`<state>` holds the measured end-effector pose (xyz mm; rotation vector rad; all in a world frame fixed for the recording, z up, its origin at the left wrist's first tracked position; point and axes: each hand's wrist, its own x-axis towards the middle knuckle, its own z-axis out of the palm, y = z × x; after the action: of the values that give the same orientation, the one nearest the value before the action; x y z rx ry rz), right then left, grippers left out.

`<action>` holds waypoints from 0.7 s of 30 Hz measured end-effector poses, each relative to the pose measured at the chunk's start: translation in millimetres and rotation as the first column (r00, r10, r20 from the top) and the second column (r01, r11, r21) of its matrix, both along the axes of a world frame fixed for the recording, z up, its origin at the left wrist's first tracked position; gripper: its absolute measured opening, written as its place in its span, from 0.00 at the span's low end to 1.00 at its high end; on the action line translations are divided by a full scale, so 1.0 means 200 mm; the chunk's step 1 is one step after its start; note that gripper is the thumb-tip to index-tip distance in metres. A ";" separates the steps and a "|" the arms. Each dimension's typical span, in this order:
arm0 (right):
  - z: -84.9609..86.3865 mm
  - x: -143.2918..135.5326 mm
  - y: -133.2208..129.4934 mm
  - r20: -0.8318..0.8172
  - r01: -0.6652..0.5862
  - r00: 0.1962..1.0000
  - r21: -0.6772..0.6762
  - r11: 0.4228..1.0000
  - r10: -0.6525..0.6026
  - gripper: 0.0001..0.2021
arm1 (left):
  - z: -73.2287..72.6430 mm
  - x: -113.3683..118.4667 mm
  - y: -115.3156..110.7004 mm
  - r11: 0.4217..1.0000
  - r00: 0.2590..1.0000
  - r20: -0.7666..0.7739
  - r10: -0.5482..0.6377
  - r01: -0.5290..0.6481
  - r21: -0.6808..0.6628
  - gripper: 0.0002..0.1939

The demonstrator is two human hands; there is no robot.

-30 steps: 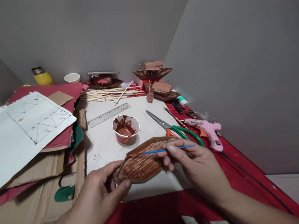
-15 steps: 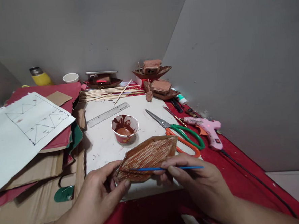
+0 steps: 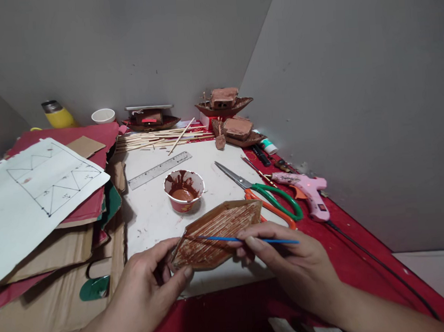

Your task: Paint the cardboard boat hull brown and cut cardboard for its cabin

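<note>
My left hand (image 3: 155, 277) is closed around the left end of a small cardboard model boat (image 3: 225, 226), which is tilted so its ribbed inside shows, streaked with reddish-brown paint. Between the thumb and fingers of my right hand (image 3: 283, 255) is a thin blue paintbrush (image 3: 221, 238). Its tip lies against the boat's inside near the left end. The lower fingers of my right hand are at the boat's right side, partly hidden behind it. Just beyond the boat stands a paper cup (image 3: 185, 206) with brown paint inside and smeared on its walls.
Scissors (image 3: 259, 188) and a pink glue gun (image 3: 302, 183) with a cord lie at right. A clear ruler (image 3: 160, 170), wooden sticks (image 3: 148, 140) and finished model boats (image 3: 223, 103) are farther back. Cardboard sheets (image 3: 43, 267) and a drawing (image 3: 29, 208) are stacked at left.
The brush tip has moved up slightly across the boat's inside, toward its far edge, and the right hand has shifted up with it. The left hand keeps its hold.
</note>
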<state>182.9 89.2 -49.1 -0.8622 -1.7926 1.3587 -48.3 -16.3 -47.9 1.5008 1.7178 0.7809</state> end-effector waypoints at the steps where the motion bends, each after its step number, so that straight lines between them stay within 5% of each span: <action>1: 0.00 0.00 -0.01 -0.010 -0.026 1.000 -0.014 1.000 0.026 0.09 | 0.00 0.00 0.00 1.000 1.000 -0.004 -0.001 0.001 0.006 0.17; 8: 0.01 0.02 -0.02 -0.048 -0.137 0.989 0.022 0.990 0.137 0.07 | 0.01 0.00 0.00 1.000 1.000 0.027 -0.008 0.009 -0.010 0.16; 18: -0.01 0.00 0.00 -0.042 -0.067 0.997 -0.049 0.997 0.065 0.09 | -0.01 0.00 0.00 1.000 1.000 0.014 -0.002 0.002 0.000 0.16; 21: 0.00 0.01 0.00 -0.034 -0.148 0.988 0.005 0.989 0.148 0.08 | -0.01 -0.01 0.00 1.000 1.000 0.026 -0.006 0.006 -0.001 0.15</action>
<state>184.9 88.6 -48.5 -0.7114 -1.8621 1.4549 -49.4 -17.2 -49.6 1.4880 1.6933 0.7930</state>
